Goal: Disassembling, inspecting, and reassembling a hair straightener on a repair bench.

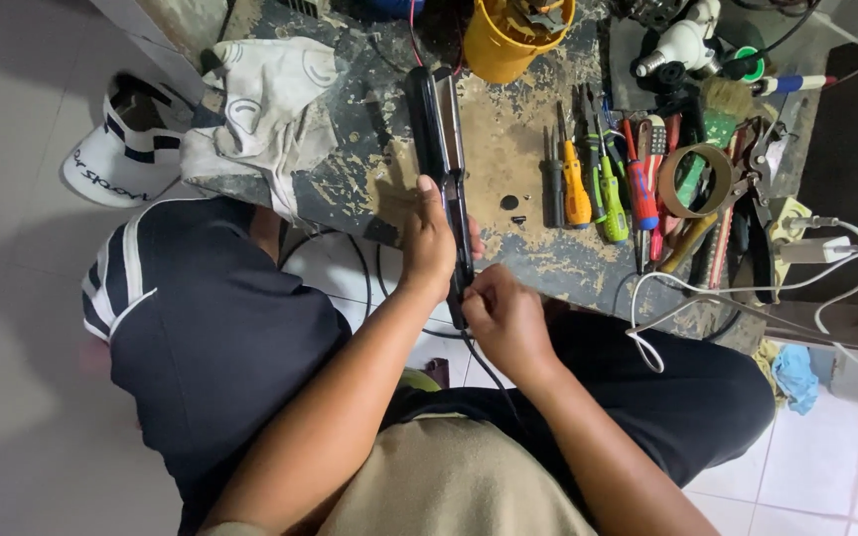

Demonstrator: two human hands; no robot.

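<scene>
The hair iron point(439, 149) is glossy black. The counter point(518, 179) is dark, mottled with tan flakes. The bucket point(508, 45) is yellow. The rag point(270, 99) is off-white with grey curved lines. The cap point(126, 149) is white with navy blocks. The screwdrivers point(598, 189) have orange, lime-green and red-and-blue handles. The tape roll point(695, 181) is tan. The cable point(747, 288) is white. The shorts point(211, 337) are black with white stripes.
</scene>
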